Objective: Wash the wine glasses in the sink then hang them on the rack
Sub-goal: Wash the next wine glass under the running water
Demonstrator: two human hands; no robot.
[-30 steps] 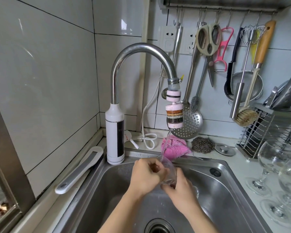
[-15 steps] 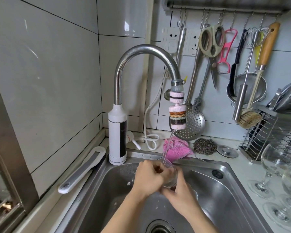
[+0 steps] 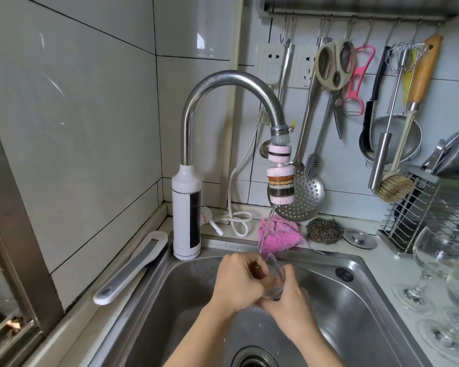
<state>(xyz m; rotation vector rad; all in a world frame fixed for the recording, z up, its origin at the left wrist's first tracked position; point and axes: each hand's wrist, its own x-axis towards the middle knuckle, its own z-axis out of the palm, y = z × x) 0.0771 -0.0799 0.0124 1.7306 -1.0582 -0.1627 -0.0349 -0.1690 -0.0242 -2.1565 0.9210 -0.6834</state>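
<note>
A clear wine glass (image 3: 274, 268) is tilted over the steel sink (image 3: 361, 292), its rim under the thin stream from the faucet (image 3: 223, 80). My left hand (image 3: 237, 283) curls over the bowl's rim with fingers reaching inside. My right hand (image 3: 289, 300) grips the glass from below and the right; the stem and foot are hidden behind it. Several more wine glasses (image 3: 435, 260) stand upright on the counter at the right edge. A wire rack (image 3: 421, 207) stands behind them.
A pink cloth (image 3: 278, 234), a steel scourer (image 3: 324, 231) and a drain plug (image 3: 359, 237) lie behind the sink. Utensils hang from a hook rail (image 3: 355, 15) on the wall. A white squeegee (image 3: 133, 268) lies left of the sink. The drain (image 3: 253, 358) is below my arms.
Both hands have stayed on the glass under the stream, shifting only slightly. The camera has turned a little to the left.
</note>
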